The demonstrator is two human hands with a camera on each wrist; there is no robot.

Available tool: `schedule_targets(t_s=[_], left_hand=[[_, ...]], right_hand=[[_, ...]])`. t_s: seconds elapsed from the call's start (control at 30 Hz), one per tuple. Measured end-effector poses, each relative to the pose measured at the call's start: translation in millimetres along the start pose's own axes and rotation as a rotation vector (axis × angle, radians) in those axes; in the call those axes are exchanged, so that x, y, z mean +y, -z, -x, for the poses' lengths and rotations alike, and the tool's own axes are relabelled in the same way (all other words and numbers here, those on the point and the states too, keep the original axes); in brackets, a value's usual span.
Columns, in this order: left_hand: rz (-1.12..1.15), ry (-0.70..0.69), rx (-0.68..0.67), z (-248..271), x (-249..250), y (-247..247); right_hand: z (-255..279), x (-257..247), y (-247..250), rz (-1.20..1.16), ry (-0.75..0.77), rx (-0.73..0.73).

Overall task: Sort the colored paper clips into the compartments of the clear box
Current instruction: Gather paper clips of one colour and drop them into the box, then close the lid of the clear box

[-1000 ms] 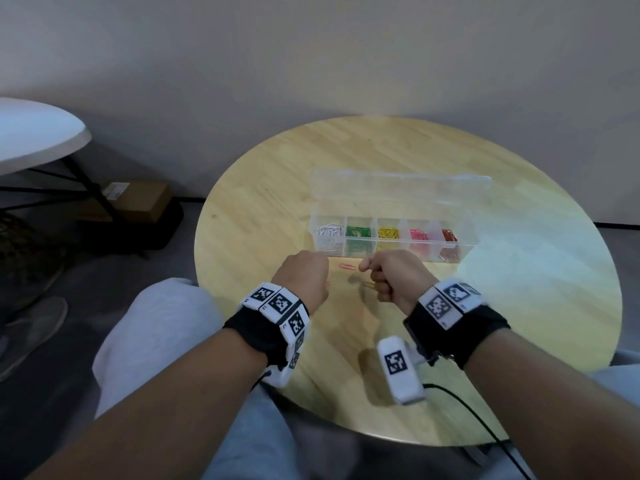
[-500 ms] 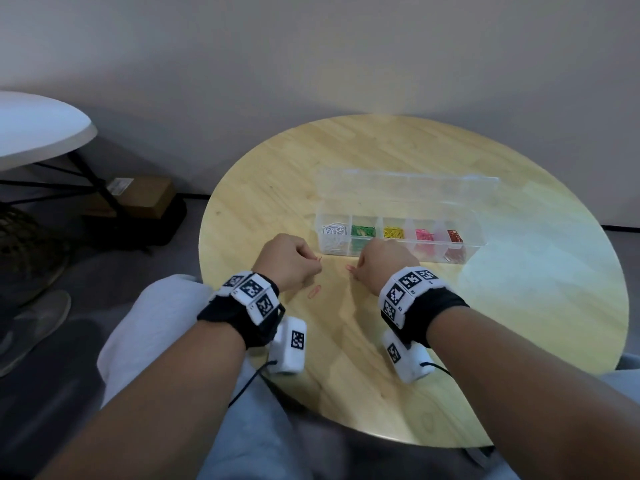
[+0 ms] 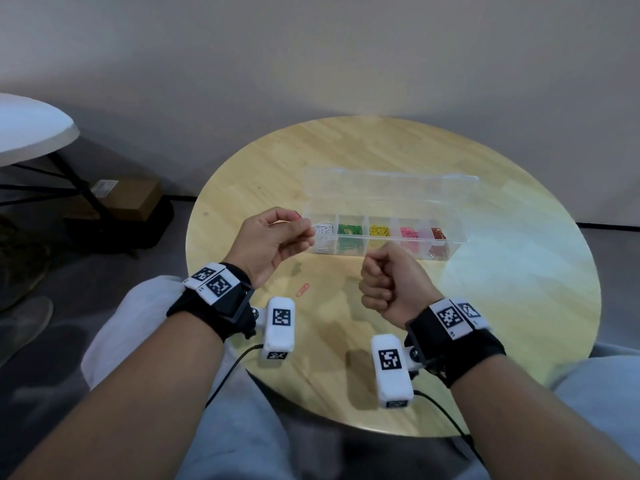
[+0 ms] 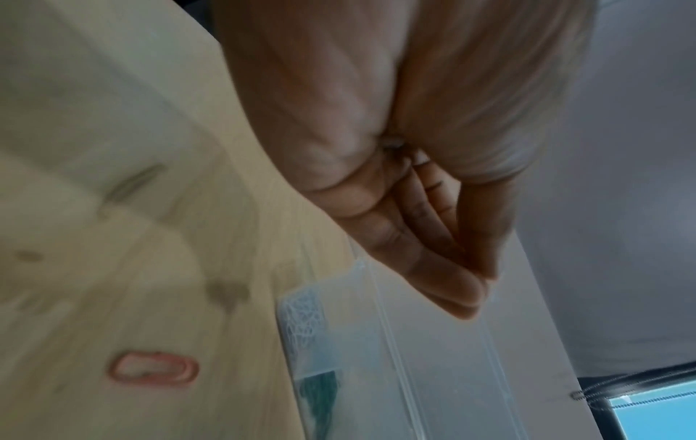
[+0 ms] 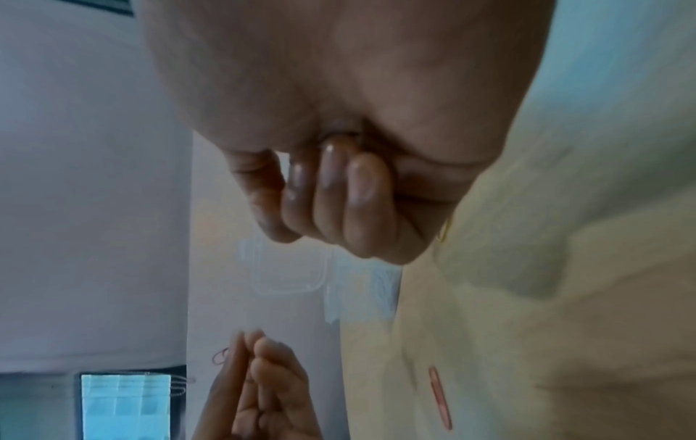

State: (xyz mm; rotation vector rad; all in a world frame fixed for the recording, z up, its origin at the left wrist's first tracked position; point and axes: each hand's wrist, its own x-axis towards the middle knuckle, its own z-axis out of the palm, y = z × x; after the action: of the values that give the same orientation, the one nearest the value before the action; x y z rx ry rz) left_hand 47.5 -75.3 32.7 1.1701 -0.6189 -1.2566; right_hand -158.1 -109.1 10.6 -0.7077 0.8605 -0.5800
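The left hand [image 3: 273, 242] is raised off the round wooden table [image 3: 519, 271], thumb and fingertips pinched on a red paper clip [image 5: 220, 355] — just left of the clear box [image 3: 381, 206], by its white-clip compartment. The right hand [image 3: 391, 282] is a closed fist near the box's near wall; a yellow clip [image 5: 446, 229] peeks from it. An orange-pink paper clip [image 3: 303, 289] lies on the table between the wrists. The box's compartments hold white, green, yellow, pink and red clips.
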Motion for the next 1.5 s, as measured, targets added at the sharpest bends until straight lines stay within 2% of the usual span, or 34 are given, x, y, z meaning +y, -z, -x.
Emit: schedule_targets(t_s=[0.13,0.23,0.37,0.47,0.57,0.67,0.77,0.93,1.03,1.1,1.2,1.33,1.43,1.5], left_hand=[[0.008,-0.014,-0.037,4.6,4.3,-1.2],[-0.104,-0.021,-0.04,6.0,3.3,-2.9],[-0.513,-0.018,-0.065,6.8,-10.9,-16.1],[-0.883,-0.044,-0.147,10.8,-18.3,-42.5],[-1.129,-0.089,-0.204,9.3,-12.7,-75.4],[-1.264,-0.097,-0.224,-1.2,-1.3,-106.5],[-1.335,-0.161,-0.179,-13.0,9.7,-137.0],[-1.334,-0.185,-0.173,-35.6,12.6,-169.5],[-1.318,-0.179,-0.176,-34.9,10.0,-163.5],[-1.346,-0.224,-0.119,-28.0,9.8,-147.3],[-1.429,-0.18,-0.025,-13.0,7.1,-104.9],[-1.6,0.034,-0.032,4.7,-5.3,-41.7],[-1.676,0.112,-0.077,8.9,-19.2,-17.7],[-1.72,0.099,-0.098,8.7,-27.0,-13.1]], right_hand=[[8.3,-5.2,9.6,-0.011,0.037,-0.001],[9.7,-13.1,15.9,0.201,0.058,0.164],[5.4,-43.7,24.8,0.48,0.109,0.424],[0.1,-77.8,20.9,0.664,0.183,0.552],[-11.9,-103.5,17.9,0.908,0.188,0.666],[-23.0,-114.0,20.6,1.016,0.1,0.64],[-23.9,-115.4,25.1,0.935,0.076,0.609],[-9.6,-105.6,36.2,0.724,0.287,0.679],[9.1,-91.1,39.8,0.704,0.396,0.688],[17.4,-81.3,43.6,0.736,0.41,0.649],[21.1,-66.0,39.8,0.945,0.346,0.476],[10.8,-39.9,24.1,1.403,0.178,0.232],[-4.7,-23.6,7.7,1.597,0.153,0.174],[-15.8,-16.8,-1.7,1.753,0.093,0.154]])
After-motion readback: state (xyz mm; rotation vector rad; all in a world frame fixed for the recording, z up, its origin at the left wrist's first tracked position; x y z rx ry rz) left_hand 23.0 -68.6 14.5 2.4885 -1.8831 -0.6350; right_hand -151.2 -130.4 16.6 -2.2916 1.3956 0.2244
